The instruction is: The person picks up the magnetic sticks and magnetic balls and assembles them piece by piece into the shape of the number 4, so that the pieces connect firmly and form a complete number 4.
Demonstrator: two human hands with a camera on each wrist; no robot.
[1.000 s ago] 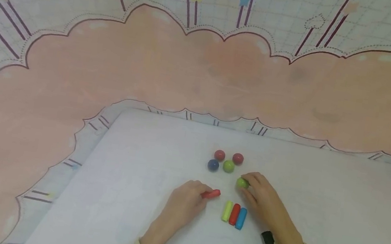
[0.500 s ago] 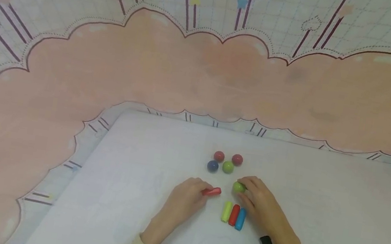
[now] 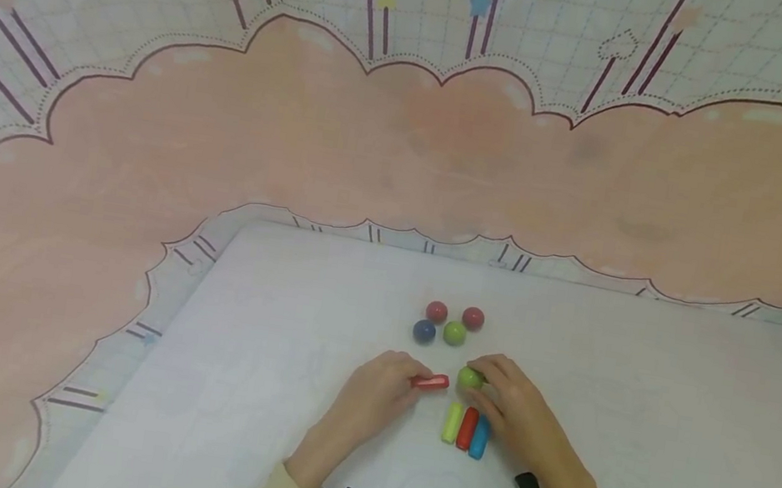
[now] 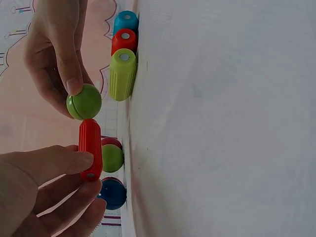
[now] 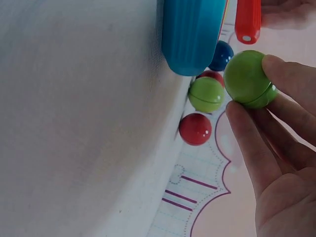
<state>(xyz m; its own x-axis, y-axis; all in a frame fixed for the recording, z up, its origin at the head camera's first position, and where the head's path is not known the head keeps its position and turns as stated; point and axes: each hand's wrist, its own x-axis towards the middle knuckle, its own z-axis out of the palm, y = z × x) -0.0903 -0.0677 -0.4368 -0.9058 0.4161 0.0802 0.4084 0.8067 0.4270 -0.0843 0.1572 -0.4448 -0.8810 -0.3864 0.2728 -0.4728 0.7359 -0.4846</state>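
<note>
My left hand (image 3: pixel 374 393) pinches a red ridged magnetic rod (image 4: pixel 90 145) between thumb and fingers, with a pale metal disc in its end. My right hand (image 3: pixel 521 411) holds a green ball (image 5: pixel 247 79) by its fingertips; a seam runs round it. In the head view a narrow gap separates the rod's tip from this ball, while in the left wrist view they line up end to end. Just below them lie a yellow-green rod (image 3: pixel 453 423), a second red rod (image 3: pixel 467 428) and a blue rod (image 3: pixel 479 437), side by side.
Beyond the hands sit two red balls (image 3: pixel 473 318), a blue ball (image 3: pixel 424 332) and another green ball (image 3: pixel 454 333), grouped on the white tabletop (image 3: pixel 292 297). Behind the table hangs a patterned peach and white cloth (image 3: pixel 346 136).
My right hand has brought the green ball left and slightly nearer to me, closer to the red rod. My left hand has shifted the rod slightly right. The loose balls and rods stay put.
</note>
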